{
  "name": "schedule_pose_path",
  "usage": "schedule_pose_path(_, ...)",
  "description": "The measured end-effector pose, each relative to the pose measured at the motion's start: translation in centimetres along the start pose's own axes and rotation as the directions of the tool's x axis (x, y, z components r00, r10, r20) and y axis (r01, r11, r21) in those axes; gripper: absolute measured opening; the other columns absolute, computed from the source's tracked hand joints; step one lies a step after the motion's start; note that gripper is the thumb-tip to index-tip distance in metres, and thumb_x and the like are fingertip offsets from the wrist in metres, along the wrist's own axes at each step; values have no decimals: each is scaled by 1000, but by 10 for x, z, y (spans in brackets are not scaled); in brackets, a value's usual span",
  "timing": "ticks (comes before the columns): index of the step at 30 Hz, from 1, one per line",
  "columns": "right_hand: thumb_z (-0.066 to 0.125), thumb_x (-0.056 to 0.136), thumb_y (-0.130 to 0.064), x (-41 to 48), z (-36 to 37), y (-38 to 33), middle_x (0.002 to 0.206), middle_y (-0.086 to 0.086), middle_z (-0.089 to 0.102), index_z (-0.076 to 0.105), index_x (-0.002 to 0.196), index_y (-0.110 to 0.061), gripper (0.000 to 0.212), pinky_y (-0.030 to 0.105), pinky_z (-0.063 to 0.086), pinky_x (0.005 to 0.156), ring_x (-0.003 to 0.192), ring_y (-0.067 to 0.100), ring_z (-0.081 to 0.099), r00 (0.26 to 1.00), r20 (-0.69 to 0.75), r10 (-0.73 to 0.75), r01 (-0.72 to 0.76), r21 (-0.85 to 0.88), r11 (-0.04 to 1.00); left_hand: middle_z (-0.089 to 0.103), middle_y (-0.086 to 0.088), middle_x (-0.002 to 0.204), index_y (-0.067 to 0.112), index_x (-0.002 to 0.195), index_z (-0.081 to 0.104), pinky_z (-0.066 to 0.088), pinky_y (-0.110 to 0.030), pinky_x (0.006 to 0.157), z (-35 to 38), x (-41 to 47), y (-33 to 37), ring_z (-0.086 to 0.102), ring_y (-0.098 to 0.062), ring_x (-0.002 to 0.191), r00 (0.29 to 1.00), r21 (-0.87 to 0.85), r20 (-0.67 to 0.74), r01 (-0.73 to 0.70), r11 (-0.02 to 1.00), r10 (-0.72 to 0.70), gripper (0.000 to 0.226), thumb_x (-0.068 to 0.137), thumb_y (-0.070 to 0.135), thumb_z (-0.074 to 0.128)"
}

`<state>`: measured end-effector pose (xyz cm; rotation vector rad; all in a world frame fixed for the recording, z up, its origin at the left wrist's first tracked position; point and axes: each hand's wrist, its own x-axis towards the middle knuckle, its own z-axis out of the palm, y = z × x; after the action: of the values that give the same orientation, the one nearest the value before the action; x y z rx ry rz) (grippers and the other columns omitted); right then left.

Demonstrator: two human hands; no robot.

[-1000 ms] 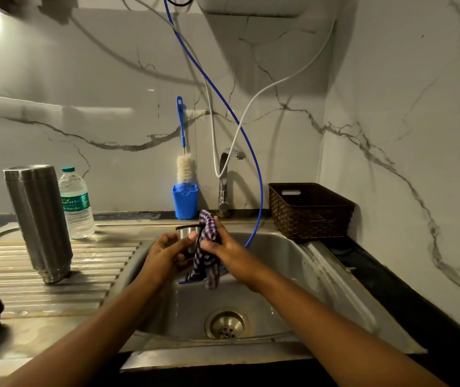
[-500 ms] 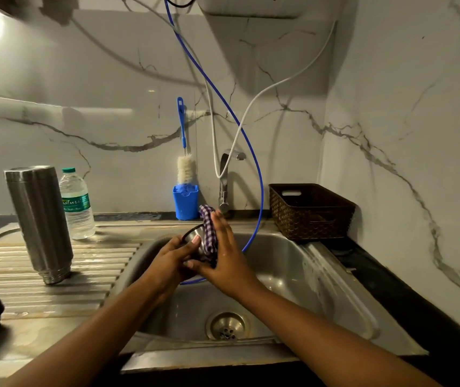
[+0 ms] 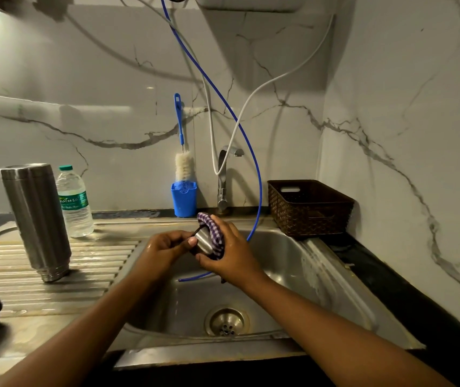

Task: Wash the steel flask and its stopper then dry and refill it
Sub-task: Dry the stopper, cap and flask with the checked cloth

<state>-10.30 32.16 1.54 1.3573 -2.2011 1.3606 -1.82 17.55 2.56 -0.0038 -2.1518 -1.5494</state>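
Two hands meet above the sink (image 3: 293, 247). The small steel stopper (image 3: 205, 241) is mostly hidden, only its smooth tapered side showing. The left hand (image 3: 164, 247) holds it in a pinching grip; the right hand (image 3: 231, 261) has its grip cupped round a purple checked cloth (image 3: 214, 231) wrapped against it. The cylindrical brushed-steel flask (image 3: 36, 219) stands neck-down on the ribbed drainboard (image 3: 97, 263), near its left edge.

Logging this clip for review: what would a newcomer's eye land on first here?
The hands over the sink: the left hand grips the small steel stopper while the right hand presses a checked cloth against it. Next, the tall steel flask standing mouth-down on the draining board at left, and the blue tube looping down into the basin.
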Motion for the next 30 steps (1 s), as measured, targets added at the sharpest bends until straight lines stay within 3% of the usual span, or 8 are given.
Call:
schedule_pose_path(5, 66, 81, -36, 1, 13, 0, 151, 16, 28, 21, 147, -5, 86, 40, 20, 114, 138, 30, 29, 944, 103, -313, 320, -511, 798, 73, -12, 86, 3, 90, 70, 56, -35, 82, 6, -1, -2, 69, -26, 85, 1000, -62, -19, 1, 998, -3, 19, 93, 6, 51)
schedule_pose_path(9, 80, 71, -28, 5, -2, -3, 138, 0, 43, 35, 139, -23, 81, 27, 41, 101, 126, 16, 42, 986, 130, 100, -105, 32, 994, 72, -17, 94, 9, 92, 74, 53, -41, 85, 4, 0, -12, 68, -32, 92, 998, -168, 9, -54, 984, 56, 28, 81, 35, 70)
schedule_pose_path(13, 87, 58, -29, 3, -17, -6, 119, -5, 60, 48, 123, -25, 76, 28, 47, 93, 111, 15, 56, 879, 350, 324, -460, 443, 770, 72, -15, 95, 14, 93, 74, 54, -36, 82, 1, 2, -16, 69, -28, 92, 998, -202, 27, -54, 978, 61, 47, 66, 52, 76)
schedule_pose_path(16, 82, 68, -31, -3, -1, -12, 143, 2, 38, 26, 143, -19, 95, 32, 36, 106, 130, 20, 38, 962, 176, 210, -203, -57, 978, 72, -16, 87, 12, 87, 74, 56, -30, 76, 0, 3, -16, 70, -25, 83, 998, -205, 2, -62, 977, 64, 47, 65, 54, 77)
schedule_pose_path(20, 72, 77, -41, -11, 18, -14, 156, 10, 8, 1, 150, -13, 106, 39, 22, 115, 140, 28, 16, 989, 134, -68, 130, -539, 832, 71, -20, 90, -3, 94, 69, 57, -33, 80, 4, 3, -19, 68, -34, 89, 999, -166, -10, -45, 985, 44, 24, 86, 19, 63)
schedule_pose_path(23, 79, 70, -38, 0, 2, -15, 143, 4, 36, 29, 142, -20, 89, 33, 38, 104, 124, 18, 41, 976, 125, 181, -181, -8, 983, 71, -20, 93, 6, 92, 73, 56, -30, 77, 2, 4, -17, 68, -28, 86, 998, -264, 27, -53, 963, 63, 50, 65, 47, 80)
schedule_pose_path(25, 82, 69, -29, 1, -10, -12, 127, 1, 54, 43, 128, -24, 71, 34, 44, 98, 111, 15, 52, 882, 299, 364, -462, 399, 792, 71, -17, 97, 14, 92, 74, 55, -35, 80, -3, 4, -18, 68, -27, 91, 996, -286, 78, -12, 958, 35, 52, 59, 53, 81)
schedule_pose_path(30, 83, 67, -26, 1, -8, -3, 119, -2, 56, 45, 125, -23, 69, 31, 49, 90, 106, 16, 55, 934, 150, 324, -350, 215, 912, 71, -11, 107, 10, 105, 70, 51, -37, 91, -2, 4, -17, 66, -26, 103, 991, -165, 134, 0, 986, 22, 34, 86, 37, 64)
